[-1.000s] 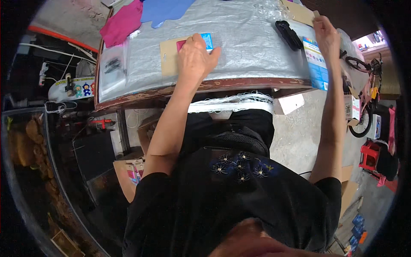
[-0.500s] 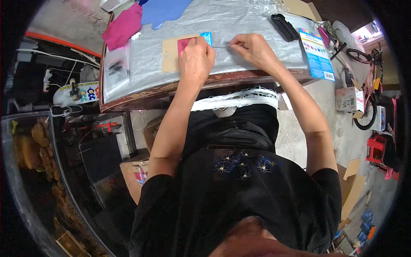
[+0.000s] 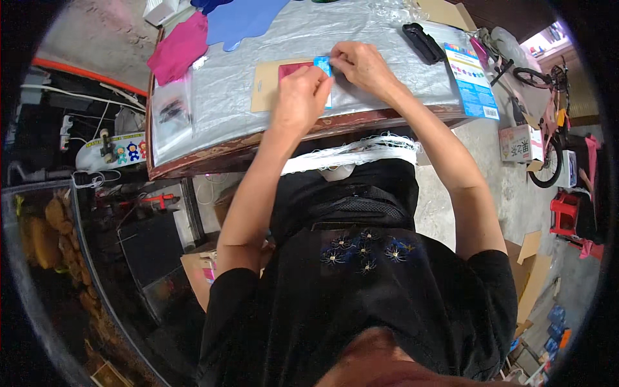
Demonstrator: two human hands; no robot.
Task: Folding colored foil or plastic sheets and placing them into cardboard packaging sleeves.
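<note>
On the table lies a tan cardboard piece (image 3: 264,90) with a magenta flat piece (image 3: 290,68) and a small blue printed card (image 3: 322,62) at its right. My left hand (image 3: 300,97) rests over these, its fingers curled down and closed on the blue card, hiding part of it and of the magenta piece. My right hand (image 3: 363,66) is just to the right, thumb and fingers pinched together at the card's upper right edge. Whatever sits in that pinch is too small to make out.
A silvery sheet (image 3: 232,77) covers the table. Magenta cloth (image 3: 180,46) and blue cloth (image 3: 248,22) lie at the far left, a clear bag (image 3: 171,116) nearer. Rightward are a black case (image 3: 423,43) and a blue-white package (image 3: 474,80). White string (image 3: 361,151) hangs at my waist.
My right hand has moved left to the blue card's edge. The cardboard, the magenta piece and the card have shifted slightly right with my left hand.
</note>
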